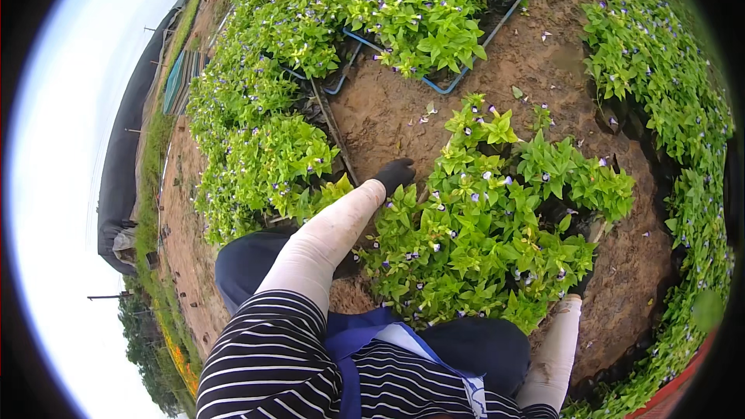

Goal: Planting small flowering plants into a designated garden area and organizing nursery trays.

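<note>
Between my two arms, a group of leafy potted torenia plants (471, 233) with purple and white flowers stands on the ground before my knees. A pale rim of a tray or frame (598, 228) shows at their right edge. My left hand (396, 174), in a black glove, is at the far left side of the group, over bare soil beside the leaves. Whether its fingers hold anything cannot be made out. My right hand (583, 281), also gloved in black, is low at the right edge of the group. Leaves hide most of it, and its grip is not visible.
Blue-framed trays (447, 88) of similar plants stand ahead on muddy soil (372, 110). More flowering plants (268, 169) crowd the left side, along a thin bar (334, 131). Another planted row (657, 64) curves along the right. A dark shade-net structure (119, 157) lies beyond.
</note>
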Tool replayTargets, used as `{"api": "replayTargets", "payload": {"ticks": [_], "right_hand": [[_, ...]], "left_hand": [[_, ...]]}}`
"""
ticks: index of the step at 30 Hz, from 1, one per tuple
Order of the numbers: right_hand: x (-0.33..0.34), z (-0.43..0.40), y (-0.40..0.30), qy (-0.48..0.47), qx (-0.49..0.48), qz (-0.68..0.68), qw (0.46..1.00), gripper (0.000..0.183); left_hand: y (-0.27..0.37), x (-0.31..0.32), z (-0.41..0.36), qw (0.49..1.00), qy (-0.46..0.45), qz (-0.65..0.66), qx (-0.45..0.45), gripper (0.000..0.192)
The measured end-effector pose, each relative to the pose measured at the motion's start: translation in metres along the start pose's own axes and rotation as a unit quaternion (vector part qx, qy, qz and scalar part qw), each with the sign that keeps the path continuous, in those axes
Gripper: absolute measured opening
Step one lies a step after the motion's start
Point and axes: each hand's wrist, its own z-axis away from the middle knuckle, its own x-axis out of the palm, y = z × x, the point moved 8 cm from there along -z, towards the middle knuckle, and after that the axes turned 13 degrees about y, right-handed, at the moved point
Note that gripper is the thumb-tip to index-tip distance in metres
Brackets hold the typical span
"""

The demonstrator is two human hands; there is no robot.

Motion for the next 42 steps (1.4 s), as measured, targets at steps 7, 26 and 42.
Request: {"api": "replayTargets", "payload": {"ticks": [7, 26, 42], "right_hand": [[0.016, 0.027, 0.045, -0.071, 0.115, 0.125, 0.983, 0.032], [0.046, 0.030, 0.067, -0.234, 0.003, 0.435, 0.869, 0.027], [0.221, 0.067, 0.185, -0.290, -0.145, 0.566, 0.758, 0.011]], "left_hand": [[0.023, 0.038, 0.069, 0.995, 0.005, 0.091, -0.041, 0.036], [0.034, 0.014, 0.102, 0.999, -0.011, 0.028, 0.012, 0.037], [-0.254, 0.018, 0.315, 0.812, -0.058, 0.497, -0.301, 0.038]]}}
